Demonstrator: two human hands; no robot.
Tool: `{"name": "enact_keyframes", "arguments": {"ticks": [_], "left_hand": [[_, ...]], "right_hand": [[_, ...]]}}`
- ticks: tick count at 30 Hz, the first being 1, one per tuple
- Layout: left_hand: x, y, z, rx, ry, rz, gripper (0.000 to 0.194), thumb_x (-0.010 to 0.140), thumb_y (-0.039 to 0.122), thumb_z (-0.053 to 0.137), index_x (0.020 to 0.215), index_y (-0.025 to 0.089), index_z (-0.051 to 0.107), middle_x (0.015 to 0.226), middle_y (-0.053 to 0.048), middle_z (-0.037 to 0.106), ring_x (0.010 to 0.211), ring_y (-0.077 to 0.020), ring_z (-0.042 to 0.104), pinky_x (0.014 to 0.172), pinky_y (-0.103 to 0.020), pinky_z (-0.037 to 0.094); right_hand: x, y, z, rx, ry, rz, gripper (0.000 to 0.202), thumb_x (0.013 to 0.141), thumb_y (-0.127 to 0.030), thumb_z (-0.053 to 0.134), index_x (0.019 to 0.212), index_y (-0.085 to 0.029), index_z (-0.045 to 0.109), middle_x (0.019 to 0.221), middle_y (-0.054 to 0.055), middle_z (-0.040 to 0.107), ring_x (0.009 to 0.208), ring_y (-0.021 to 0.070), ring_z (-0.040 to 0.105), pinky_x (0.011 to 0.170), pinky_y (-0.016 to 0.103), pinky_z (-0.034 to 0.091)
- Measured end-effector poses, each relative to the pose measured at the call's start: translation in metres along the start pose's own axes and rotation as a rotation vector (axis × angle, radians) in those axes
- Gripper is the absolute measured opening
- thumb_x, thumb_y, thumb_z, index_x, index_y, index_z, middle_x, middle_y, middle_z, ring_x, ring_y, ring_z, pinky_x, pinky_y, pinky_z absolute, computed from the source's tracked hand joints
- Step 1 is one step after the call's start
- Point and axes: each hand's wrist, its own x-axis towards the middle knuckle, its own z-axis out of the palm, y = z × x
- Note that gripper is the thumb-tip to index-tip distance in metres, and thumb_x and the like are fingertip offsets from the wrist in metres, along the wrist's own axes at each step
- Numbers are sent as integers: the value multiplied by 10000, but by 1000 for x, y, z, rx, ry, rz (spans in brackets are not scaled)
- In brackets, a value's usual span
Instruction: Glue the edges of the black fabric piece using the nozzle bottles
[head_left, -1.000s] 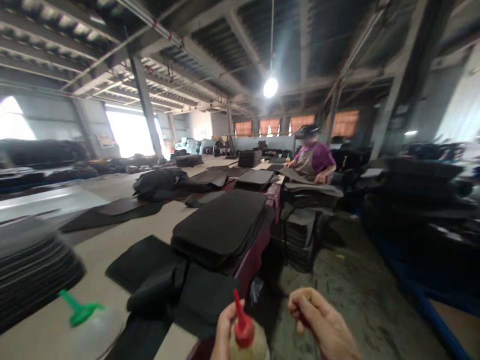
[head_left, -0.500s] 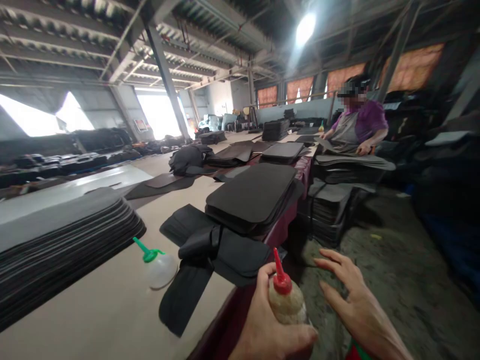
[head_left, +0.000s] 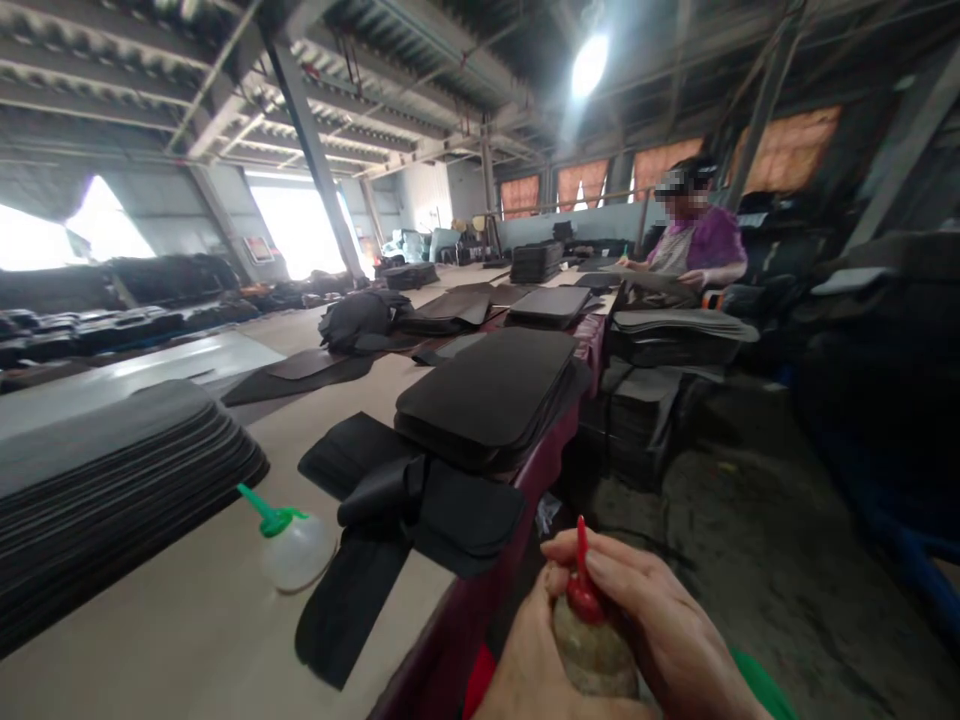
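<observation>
At the bottom centre of the frame the left hand [head_left: 529, 665] is wrapping its fingers around the body of a squeeze bottle [head_left: 592, 650], gripping it upright just off the near edge of the long table [head_left: 187, 620]. The right hand [head_left: 660, 630] is coming over the top of the bottle, its fingers [head_left: 600, 565] curling closed around the base of the red nozzle [head_left: 581, 580], whose thin tip is sticking up between them. To the left, in the lower left of the frame, a second bottle with a green nozzle [head_left: 289, 545] is lying tilted on the bare tabletop, well apart from both hands. Just right of it a dark strip of material [head_left: 352, 600] is trailing toward the table edge from a loose heap of black pieces. Above that, in the middle of the frame, a neat stack of black mats [head_left: 487, 395] is sitting near the table's right edge, and a larger stack of dark sheets [head_left: 112, 480] is filling the left side. In the upper right, a co-worker in a purple top [head_left: 701, 250] is sitting at a far pile of sheets.
</observation>
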Motion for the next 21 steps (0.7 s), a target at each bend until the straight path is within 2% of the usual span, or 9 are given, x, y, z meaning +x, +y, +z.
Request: {"name": "enact_keyframes", "arguments": {"ticks": [3,5,7,9,11,13,16,19,21], "left_hand": [[2,-1,-1,91,17,34,796,517,148,868,1226,217,511,1064,-96,731,887,-293,746,825,-408,586],[2,-2,-1,390,116,99,748,495,141,876,1186,213,598,1015,-74,753,899,-298,738,781,-385,602],[2,-3,0,730,239,162,671,494,222,894,1129,161,686,879,-49,755,878,-293,729,738,-342,607],[3,-3,1,830,266,186,658,520,285,903,1130,147,698,799,-35,743,850,-281,733,725,-317,603],[2,-2,1,648,179,170,714,566,240,896,1226,212,623,899,-49,760,870,-268,746,752,-324,598],[1,-1,0,421,82,145,710,598,211,885,1231,263,569,1008,-71,753,900,-286,748,775,-371,597],[-1,2,-1,150,-10,102,678,578,228,880,1174,230,557,1080,-92,713,976,-327,727,835,-426,581],[-2,4,0,60,42,61,708,531,131,864,1161,217,555,1092,-88,701,1053,-345,697,901,-443,551],[-2,4,1,33,87,33,751,504,64,847,1177,212,548,1053,-77,704,1027,-334,701,895,-437,550]], "right_hand": [[-1,1,0,-20,-4,-14,476,808,-523,710,1080,-134,742,995,97,680,871,181,603,791,259,486],[-3,1,1,-30,5,-11,462,809,-503,695,1076,-129,742,1009,103,675,906,199,604,808,269,488],[-5,-1,3,-25,19,7,449,808,-477,679,1088,-130,735,1011,100,673,902,198,605,796,266,487],[-7,-3,6,-20,9,16,438,801,-451,662,1084,-123,731,975,95,673,856,186,604,762,256,483],[-10,-3,9,-1,23,21,421,784,-417,651,1076,-125,731,980,93,678,857,185,609,761,250,486],[-11,-1,11,35,55,22,414,764,-384,643,1085,-138,736,1037,97,684,916,201,617,791,252,496],[-11,4,13,102,63,-9,442,771,-421,649,1106,-148,740,1109,105,673,978,227,617,827,272,510],[-8,4,16,63,76,-38,482,795,-506,670,1098,-137,735,1021,105,677,896,217,629,784,277,518],[-6,1,18,-17,84,-54,448,802,-489,677,1067,-132,734,945,95,682,827,192,627,733,255,511]]}}
